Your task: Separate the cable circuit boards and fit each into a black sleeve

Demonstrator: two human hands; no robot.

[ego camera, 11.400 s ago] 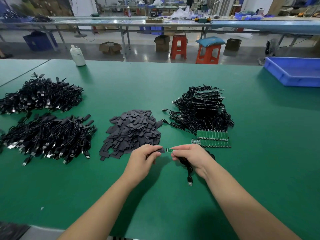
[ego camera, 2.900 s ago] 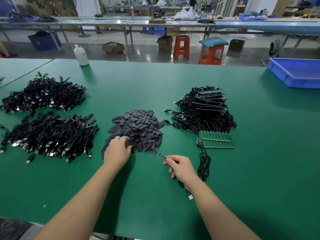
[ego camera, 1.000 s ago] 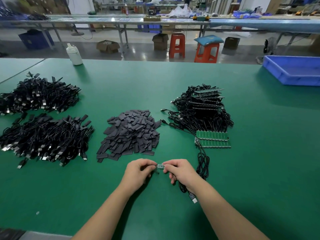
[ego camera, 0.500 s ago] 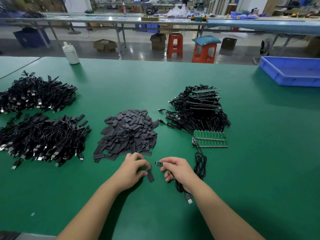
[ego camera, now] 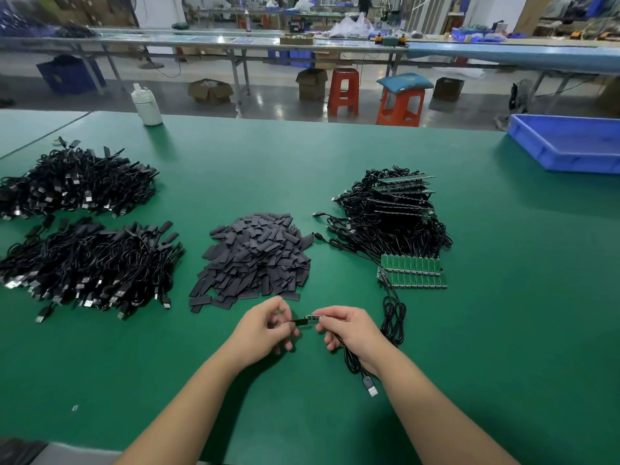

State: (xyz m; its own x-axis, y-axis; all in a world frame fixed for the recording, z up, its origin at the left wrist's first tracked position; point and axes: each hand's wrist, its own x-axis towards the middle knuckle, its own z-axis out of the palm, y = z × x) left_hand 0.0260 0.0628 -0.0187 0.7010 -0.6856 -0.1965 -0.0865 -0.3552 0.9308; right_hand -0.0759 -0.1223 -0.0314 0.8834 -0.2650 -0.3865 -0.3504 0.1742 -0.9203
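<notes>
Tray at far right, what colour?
Blue tray, head view.

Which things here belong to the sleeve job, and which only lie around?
Job: left hand holding black sleeve; right hand holding circuit board; sleeve pile; board strips.
Around: white bottle; blue tray.

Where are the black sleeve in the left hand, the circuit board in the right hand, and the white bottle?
black sleeve [ego camera: 292,322]: head view, on its exposed end beside the left fingers.
circuit board [ego camera: 312,318]: head view, on the bare part between the hands.
white bottle [ego camera: 147,107]: head view, on its body.
</notes>
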